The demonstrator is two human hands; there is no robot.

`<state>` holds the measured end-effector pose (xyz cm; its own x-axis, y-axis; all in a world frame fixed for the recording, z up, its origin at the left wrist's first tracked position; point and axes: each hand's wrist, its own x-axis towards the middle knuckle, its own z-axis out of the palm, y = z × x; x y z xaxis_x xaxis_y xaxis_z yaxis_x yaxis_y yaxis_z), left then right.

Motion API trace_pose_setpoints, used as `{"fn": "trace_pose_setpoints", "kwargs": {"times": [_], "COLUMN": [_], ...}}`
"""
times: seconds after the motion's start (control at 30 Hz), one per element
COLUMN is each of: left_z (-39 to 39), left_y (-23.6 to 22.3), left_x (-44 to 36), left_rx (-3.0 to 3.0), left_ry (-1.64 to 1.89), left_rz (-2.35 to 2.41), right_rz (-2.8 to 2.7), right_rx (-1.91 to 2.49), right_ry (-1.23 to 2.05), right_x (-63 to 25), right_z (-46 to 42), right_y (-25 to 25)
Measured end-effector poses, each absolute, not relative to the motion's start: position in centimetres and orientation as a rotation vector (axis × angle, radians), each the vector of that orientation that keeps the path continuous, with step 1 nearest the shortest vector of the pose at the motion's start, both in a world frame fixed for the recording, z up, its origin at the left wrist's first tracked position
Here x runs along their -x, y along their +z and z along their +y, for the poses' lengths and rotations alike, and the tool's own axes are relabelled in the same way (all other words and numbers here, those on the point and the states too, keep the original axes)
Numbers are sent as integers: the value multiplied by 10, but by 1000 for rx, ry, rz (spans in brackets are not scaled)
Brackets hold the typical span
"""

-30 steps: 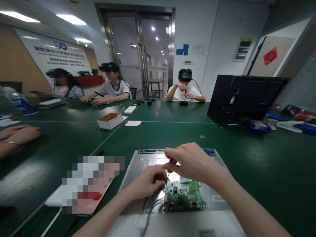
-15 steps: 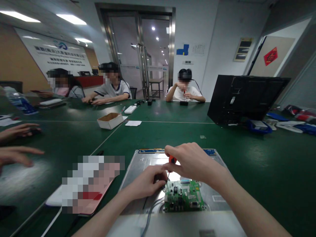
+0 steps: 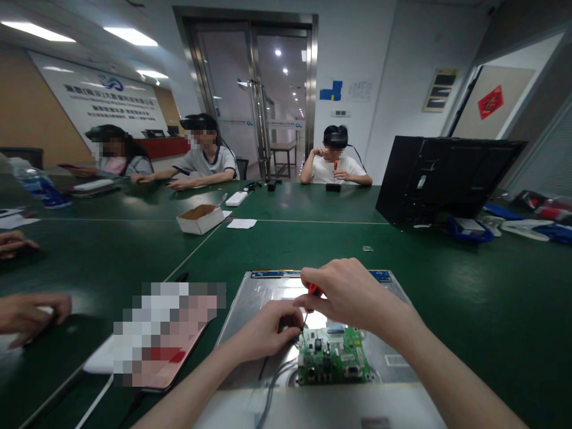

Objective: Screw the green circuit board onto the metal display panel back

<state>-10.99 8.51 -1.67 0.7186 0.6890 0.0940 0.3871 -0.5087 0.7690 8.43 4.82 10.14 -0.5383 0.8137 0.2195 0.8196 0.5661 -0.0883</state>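
My right hand (image 3: 344, 292) is closed round the red-and-black handle of a screwdriver (image 3: 315, 290), which it holds almost upright. The thin shaft runs down to the upper left corner of a green circuit board (image 3: 335, 354). Beside that corner, my left hand (image 3: 279, 325) has its fingers curled together close to the shaft's tip; whatever they pinch is hidden. The board lies on the silver metal back of a display panel (image 3: 241, 298), with a blue strip board (image 3: 272, 274) along its far edge. Grey cables (image 3: 270, 390) lead from the board's left side towards me.
Left of the panel lies a pink phone (image 3: 196, 339), partly blurred out. A co-worker's hands (image 3: 38, 316) rest at the far left. Beyond are a small open box (image 3: 199, 219), a large black monitor (image 3: 447, 179) and several people seated across the green table (image 3: 313, 241).
My hands and the screwdriver stay nearly in place, the handle turning slightly. At the left, the co-worker's hands have shifted, one drawing back towards the edge and the other lowering.
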Motion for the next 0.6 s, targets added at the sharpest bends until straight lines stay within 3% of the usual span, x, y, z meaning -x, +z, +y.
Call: {"fn": "trace_pose_setpoints", "kwargs": {"times": [0.6], "left_z": [86], "left_y": [-18], "left_x": [110], "left_rx": [-2163], "left_ry": [504], "left_rz": [809], "right_rz": [-2574], "right_rx": [1314], "right_ry": [-3], "right_x": [-85], "right_z": [48], "right_y": [100]}}
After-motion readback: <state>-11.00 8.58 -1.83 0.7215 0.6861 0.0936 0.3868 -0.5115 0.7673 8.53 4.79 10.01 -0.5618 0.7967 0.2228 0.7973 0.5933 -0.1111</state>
